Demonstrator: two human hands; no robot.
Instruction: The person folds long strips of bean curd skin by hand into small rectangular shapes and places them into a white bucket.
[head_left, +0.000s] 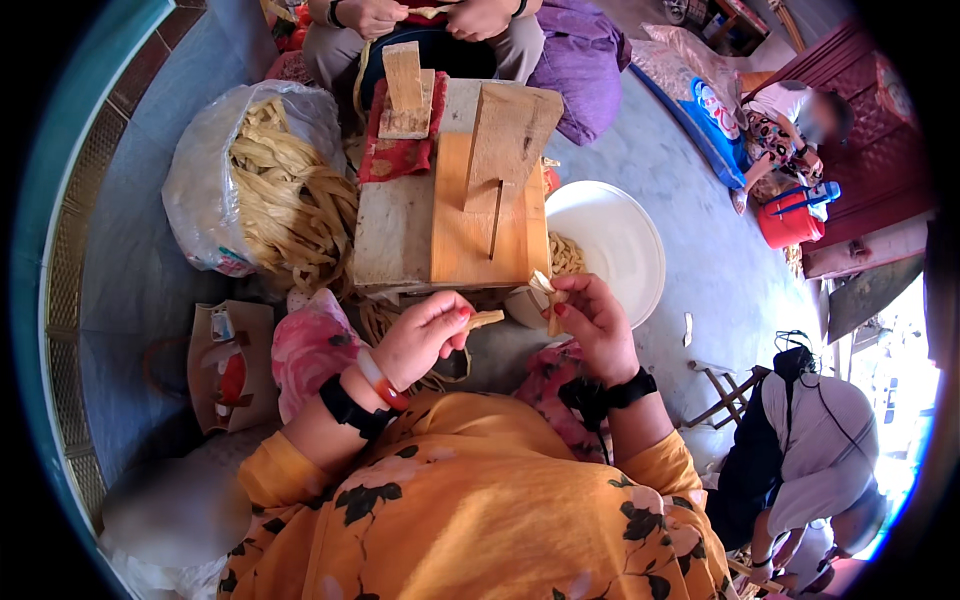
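My left hand (428, 332) is closed, with a short piece of tan, flat dried strip (486, 319) pinched between thumb and fingers. Close by, my right hand (598, 328) pinches another pale tan strip (541, 284), which looks folded, its end sticking up past the fingertips. Both hands are in front of the near edge of a wooden board (462, 262), apart from each other. On that board stands an upright wooden block (515, 130) with a thin dark rod (496, 222) in front of it. I cannot tell what plant or material the strips are.
Left of the work table (390, 235) is a clear plastic bag (195, 190) full of long tan strips (280, 180). A white tub (620, 235) at the right holds small tan pieces (568, 256). Across the table, a co-worker's hands (480, 18) hold a strip. A paper bag (255, 345) stands left.
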